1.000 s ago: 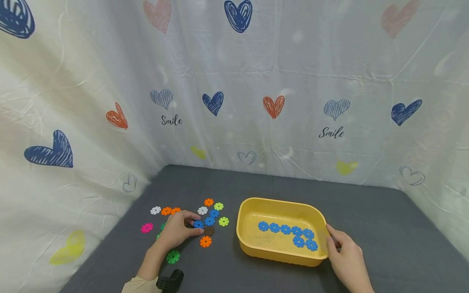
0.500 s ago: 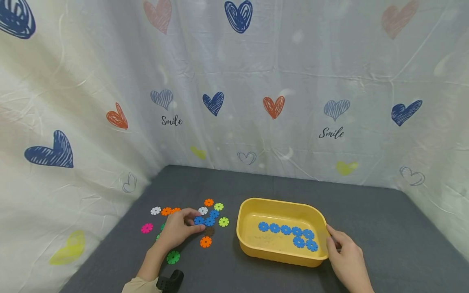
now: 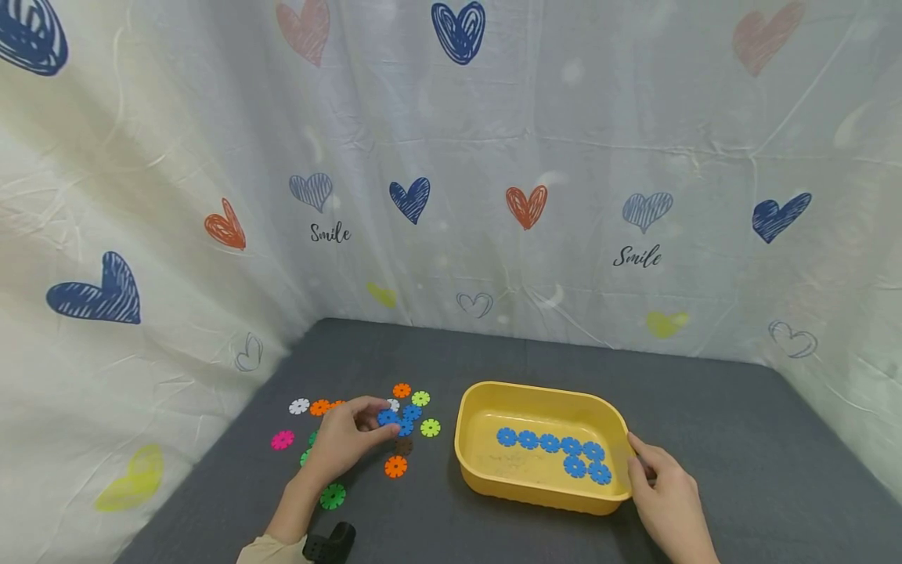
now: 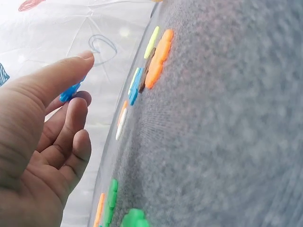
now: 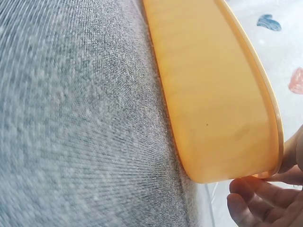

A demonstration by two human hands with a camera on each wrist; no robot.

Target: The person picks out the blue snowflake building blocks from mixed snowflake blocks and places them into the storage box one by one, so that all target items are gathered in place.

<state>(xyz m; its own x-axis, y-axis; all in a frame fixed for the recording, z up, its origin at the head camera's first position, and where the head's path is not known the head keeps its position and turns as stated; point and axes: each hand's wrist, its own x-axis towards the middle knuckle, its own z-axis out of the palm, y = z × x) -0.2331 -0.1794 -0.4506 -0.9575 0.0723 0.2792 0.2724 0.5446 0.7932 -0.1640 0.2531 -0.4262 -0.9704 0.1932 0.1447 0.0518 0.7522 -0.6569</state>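
Observation:
My left hand (image 3: 341, 440) pinches a blue notched plastic disc (image 3: 387, 417) between thumb and fingertips. In the left wrist view the blue disc (image 4: 70, 92) is held up off the cloth, partly covered by the thumb. Just past it lie two more blue discs, one (image 3: 412, 412) in plain sight and the other partly hidden. My right hand (image 3: 665, 489) grips the right end of a yellow plastic basin (image 3: 539, 495), thumb over the rim and fingers outside. Several blue discs (image 3: 550, 442) lie flat on the basin's floor, in a row with two below its right end.
Loose discs are scattered about the left hand: orange (image 3: 396, 466), brown (image 3: 403, 446), lime (image 3: 431, 428), green (image 3: 333, 496), pink (image 3: 283, 439) and white (image 3: 299, 406). Some are partly covered by the hand. Dark grey cloth (image 3: 761, 462) covers the table, and a heart-print curtain (image 3: 578, 141) hangs behind.
The left hand has lifted its blue disc off the cloth and shifted slightly right and away, now overlapping the neighbouring white and blue discs. The right hand and basin stay put.

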